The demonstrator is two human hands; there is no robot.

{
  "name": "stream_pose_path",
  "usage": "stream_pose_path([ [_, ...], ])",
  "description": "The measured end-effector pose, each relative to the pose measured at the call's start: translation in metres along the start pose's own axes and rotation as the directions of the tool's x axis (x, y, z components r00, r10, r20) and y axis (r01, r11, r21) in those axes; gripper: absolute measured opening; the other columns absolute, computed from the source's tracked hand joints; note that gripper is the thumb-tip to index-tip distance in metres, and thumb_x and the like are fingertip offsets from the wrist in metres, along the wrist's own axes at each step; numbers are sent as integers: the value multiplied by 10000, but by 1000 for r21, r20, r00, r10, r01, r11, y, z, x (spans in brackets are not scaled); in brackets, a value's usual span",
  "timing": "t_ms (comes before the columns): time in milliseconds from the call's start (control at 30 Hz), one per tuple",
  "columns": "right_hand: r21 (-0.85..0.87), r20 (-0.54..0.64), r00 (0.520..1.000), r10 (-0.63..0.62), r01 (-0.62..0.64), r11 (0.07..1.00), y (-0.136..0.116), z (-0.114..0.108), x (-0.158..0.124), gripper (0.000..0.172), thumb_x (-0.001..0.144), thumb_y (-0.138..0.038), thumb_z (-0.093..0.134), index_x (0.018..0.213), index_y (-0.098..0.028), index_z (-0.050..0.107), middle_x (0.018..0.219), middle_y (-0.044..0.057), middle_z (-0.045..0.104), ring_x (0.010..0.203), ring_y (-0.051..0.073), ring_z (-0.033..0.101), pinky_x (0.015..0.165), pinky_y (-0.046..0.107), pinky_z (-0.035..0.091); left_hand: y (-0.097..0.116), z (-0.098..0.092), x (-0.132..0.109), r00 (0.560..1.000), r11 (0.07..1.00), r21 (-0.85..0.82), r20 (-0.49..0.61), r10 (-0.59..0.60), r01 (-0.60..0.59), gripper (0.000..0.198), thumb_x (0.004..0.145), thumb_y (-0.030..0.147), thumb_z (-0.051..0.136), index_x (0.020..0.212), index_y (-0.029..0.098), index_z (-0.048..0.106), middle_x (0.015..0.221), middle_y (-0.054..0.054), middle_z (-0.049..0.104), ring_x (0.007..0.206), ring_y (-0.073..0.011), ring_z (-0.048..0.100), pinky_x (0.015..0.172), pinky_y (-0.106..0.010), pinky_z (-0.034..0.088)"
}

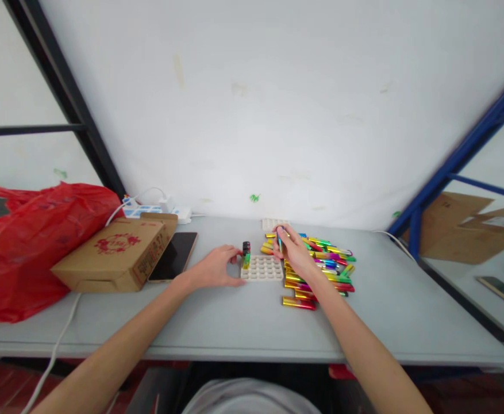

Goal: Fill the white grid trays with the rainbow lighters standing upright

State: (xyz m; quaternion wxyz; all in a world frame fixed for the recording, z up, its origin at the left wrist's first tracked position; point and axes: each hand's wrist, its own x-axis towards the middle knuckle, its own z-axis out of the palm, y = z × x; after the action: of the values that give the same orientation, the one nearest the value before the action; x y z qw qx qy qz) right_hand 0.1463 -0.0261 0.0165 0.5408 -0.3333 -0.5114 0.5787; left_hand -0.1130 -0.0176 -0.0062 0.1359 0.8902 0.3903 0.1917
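A white tray (265, 270) with rows of round holes lies on the grey table. Two small tubes (246, 255) stand upright in its far left corner. My left hand (214, 266) rests beside the tray's left edge, fingers curled against it. My right hand (292, 246) hovers over the tray's far right corner, pinching a small bluish tube (279, 240). A pile of shiny, multicoloured tubes (320, 267) lies just right of the tray, under and beyond my right wrist.
A cardboard box (116, 253) and a dark phone (174, 256) lie left of the tray, with a red plastic bag (27, 241) further left. A power strip (152, 210) with white cables sits by the wall. A second white tray (273, 223) lies behind. Blue shelving (454, 161) stands right.
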Motion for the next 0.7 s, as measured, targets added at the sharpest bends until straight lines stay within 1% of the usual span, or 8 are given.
stream_pose_path([
  [67, -144, -41, 999, -1, -5, 990, 2, 5, -3, 453, 853, -688, 713, 982, -263, 625, 582, -99, 394, 456, 79, 293, 430, 204, 254, 1, 2, 0, 1000, 1000, 2, 2, 5, -5, 533, 711, 587, 806, 1031, 187, 659, 971, -60, 671, 924, -260, 644, 874, -362, 501],
  [100, -227, -75, 997, -31, 13, 974, 4, 7, -4, 461, 867, -700, 680, 935, -248, 625, 571, -96, 367, 466, 84, 279, 435, 214, 224, 1, 2, 0, 1000, 1000, 1, 5, 7, -7, 531, 715, 585, 805, 1033, 186, 658, 970, -59, 669, 925, -260, 643, 875, -362, 500],
  [167, -405, -126, 983, -134, 72, 912, 7, 9, -6, 502, 906, -698, 604, 764, -216, 586, 564, -69, 376, 512, 104, 320, 473, 243, 241, 2, 3, 1, 1000, 1000, 1, 3, 6, -6, 533, 715, 584, 806, 1039, 188, 658, 961, -53, 665, 919, -258, 643, 872, -362, 499],
  [233, -566, -135, 964, -229, 114, 816, 9, 10, -7, 545, 922, -659, 564, 616, -217, 475, 556, -46, 384, 552, 119, 348, 519, 269, 257, 2, 3, 1, 1000, 1000, 1, -1, 3, -3, 539, 709, 588, 809, 1040, 190, 658, 954, -48, 662, 911, -259, 643, 867, -362, 498],
  [300, -673, -131, 949, -286, 126, 728, 11, 11, -8, 533, 909, -607, 558, 567, -231, 397, 537, -45, 362, 559, 124, 343, 540, 282, 242, 2, 3, 1, 1000, 1000, 1, 1, 2, -2, 544, 707, 594, 810, 1036, 190, 656, 956, -51, 660, 914, -265, 643, 869, -365, 498],
  [367, -724, -119, 937, -328, 144, 675, 14, 13, -9, 484, 894, -554, 546, 565, -237, 386, 528, -49, 356, 552, 125, 335, 547, 285, 231, 2, 3, 1, 1000, 1000, -4, 4, 5, -5, 545, 709, 598, 808, 1034, 189, 654, 960, -54, 657, 919, -268, 642, 874, -368, 498],
  [500, -748, -91, 920, -382, 190, 636, 19, 17, -10, 412, 890, -465, 515, 573, -236, 384, 535, -50, 381, 549, 123, 347, 555, 281, 242, 2, 2, 0, 1000, 1000, -7, 2, 4, -4, 540, 712, 597, 805, 1035, 192, 652, 961, -51, 655, 919, -266, 641, 879, -369, 498],
  [700, -767, -9, 932, -363, 227, 600, 19, 20, -12, 399, 986, -493, 508, 691, -225, 502, 606, -31, 501, 606, 154, 472, 596, 281, 328, 2, 2, 1, 1000, 1000, 9, 13, 2, -2, 547, 716, 608, 806, 1034, 189, 654, 963, -52, 659, 919, -268, 644, 876, -363, 497],
])
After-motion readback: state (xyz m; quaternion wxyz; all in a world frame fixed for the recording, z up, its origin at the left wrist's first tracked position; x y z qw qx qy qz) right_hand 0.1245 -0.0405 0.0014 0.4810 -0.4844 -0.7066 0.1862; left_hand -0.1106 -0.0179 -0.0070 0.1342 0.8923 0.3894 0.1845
